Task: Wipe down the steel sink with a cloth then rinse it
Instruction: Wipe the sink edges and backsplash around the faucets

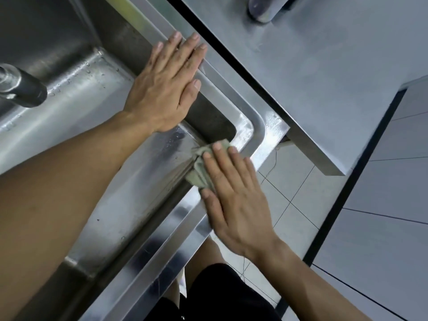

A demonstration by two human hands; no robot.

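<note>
The steel sink (252,126) runs diagonally through the view, its rounded near-right corner in the middle. A crumpled pale green cloth (201,167) lies on the sink's front rim close to that corner. My right hand (234,193) presses flat on the cloth with straight fingers, covering most of it. My left hand (166,82) rests flat on the sink's right rim, fingers straight and pointing away, the forearm crossing over the basin.
A dark tap spout (23,86) hangs over the basin at the left. A grey counter (324,77) borders the sink on the right, with a rounded object (261,8) at its top edge. White floor tiles and grey cabinet fronts (393,193) lie below right.
</note>
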